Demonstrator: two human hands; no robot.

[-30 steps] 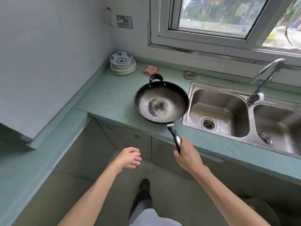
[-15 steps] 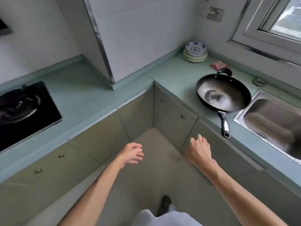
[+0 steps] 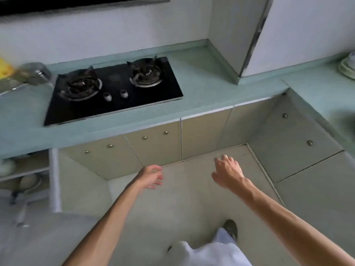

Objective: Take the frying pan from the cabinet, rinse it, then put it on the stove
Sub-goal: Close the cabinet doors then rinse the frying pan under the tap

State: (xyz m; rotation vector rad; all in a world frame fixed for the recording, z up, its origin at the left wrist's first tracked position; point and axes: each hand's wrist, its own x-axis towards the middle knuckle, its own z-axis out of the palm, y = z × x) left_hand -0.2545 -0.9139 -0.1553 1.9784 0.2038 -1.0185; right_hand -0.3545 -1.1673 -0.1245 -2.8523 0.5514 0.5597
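A black two-burner gas stove (image 3: 115, 89) lies in the pale green counter at the upper left. The frying pan is out of view. My left hand (image 3: 151, 176) hangs over the floor in front of the cabinet doors (image 3: 153, 144), fingers loosely apart and holding nothing. My right hand (image 3: 226, 172) is to its right at about the same height, fingers spread, also holding nothing. Both hands are well below the counter's front edge and touch nothing.
An open shelf unit (image 3: 26, 169) at the lower left holds bowls and a pan-like utensil. A metal jar (image 3: 36, 72) and a yellow item (image 3: 5, 68) stand left of the stove. Stacked plates (image 3: 348, 67) sit at the far right. The counter (image 3: 201, 79) turns a corner at the right.
The view has swung left from the sink side to the stove. My right hand let go of the pan's handle; the pan stayed on the counter by the sink and has left the view.
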